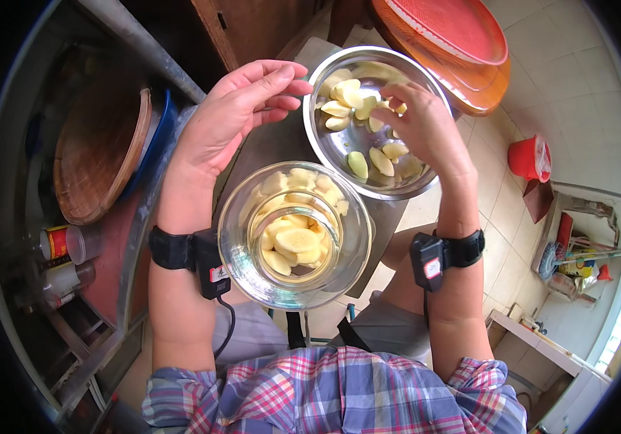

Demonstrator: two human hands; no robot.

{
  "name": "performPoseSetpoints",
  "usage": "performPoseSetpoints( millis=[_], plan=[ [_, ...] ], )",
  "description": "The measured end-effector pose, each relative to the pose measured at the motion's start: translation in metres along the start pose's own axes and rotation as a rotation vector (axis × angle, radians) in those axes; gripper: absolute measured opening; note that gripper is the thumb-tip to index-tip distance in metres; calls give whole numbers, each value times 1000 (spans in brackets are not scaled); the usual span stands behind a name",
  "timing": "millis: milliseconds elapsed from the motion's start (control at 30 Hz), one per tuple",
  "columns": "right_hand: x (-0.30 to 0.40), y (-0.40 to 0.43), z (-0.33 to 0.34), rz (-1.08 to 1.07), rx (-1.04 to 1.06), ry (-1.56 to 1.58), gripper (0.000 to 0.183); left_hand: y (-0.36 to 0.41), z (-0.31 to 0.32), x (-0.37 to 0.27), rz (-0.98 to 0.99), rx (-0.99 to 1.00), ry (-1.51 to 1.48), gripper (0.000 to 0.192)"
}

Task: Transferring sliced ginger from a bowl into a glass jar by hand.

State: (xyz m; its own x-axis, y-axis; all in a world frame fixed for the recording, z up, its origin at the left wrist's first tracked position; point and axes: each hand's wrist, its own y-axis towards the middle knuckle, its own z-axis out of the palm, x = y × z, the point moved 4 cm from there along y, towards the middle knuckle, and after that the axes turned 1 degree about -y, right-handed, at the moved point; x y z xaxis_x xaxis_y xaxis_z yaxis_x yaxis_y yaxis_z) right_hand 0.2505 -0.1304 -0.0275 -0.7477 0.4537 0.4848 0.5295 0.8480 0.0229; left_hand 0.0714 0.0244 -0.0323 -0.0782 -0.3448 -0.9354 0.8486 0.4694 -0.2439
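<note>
My right hand point(424, 122) reaches into a stainless steel bowl point(311, 138), its fingers bent among pale yellow slices point(347, 95) that look like ginger. A slice shows by its fingertips, but I cannot tell whether they grip it. Just outside the bowl's left rim is my left hand point(259, 95), empty, with the fingers loosely curled and apart from the thumb. Nearer my body stands a round clear glass jar point(351, 260) without a lid. More slices point(297, 240) lie inside it, seen through the mouth and the glass wall.
Bowl and jar share a narrow grey bench point(267, 146). A red plastic basket point(457, 27) rests on an orange-brown stool point(468, 87) beyond the bowl. Left are a shelf edge point(137, 260) and a woven tray point(99, 157). A red bin point(525, 157) stands at right.
</note>
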Motion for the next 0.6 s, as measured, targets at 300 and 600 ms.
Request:
performPoseSetpoints(
  millis=[300, 600],
  plan=[
    [5, 5, 18, -130, 36, 44, 29, -1, -3, -1, 12, -15, -16, 30],
    [83, -33, -51, -421, 110, 713, 26, -3, -8, 1, 64, 3, -15, 29]
  ],
)
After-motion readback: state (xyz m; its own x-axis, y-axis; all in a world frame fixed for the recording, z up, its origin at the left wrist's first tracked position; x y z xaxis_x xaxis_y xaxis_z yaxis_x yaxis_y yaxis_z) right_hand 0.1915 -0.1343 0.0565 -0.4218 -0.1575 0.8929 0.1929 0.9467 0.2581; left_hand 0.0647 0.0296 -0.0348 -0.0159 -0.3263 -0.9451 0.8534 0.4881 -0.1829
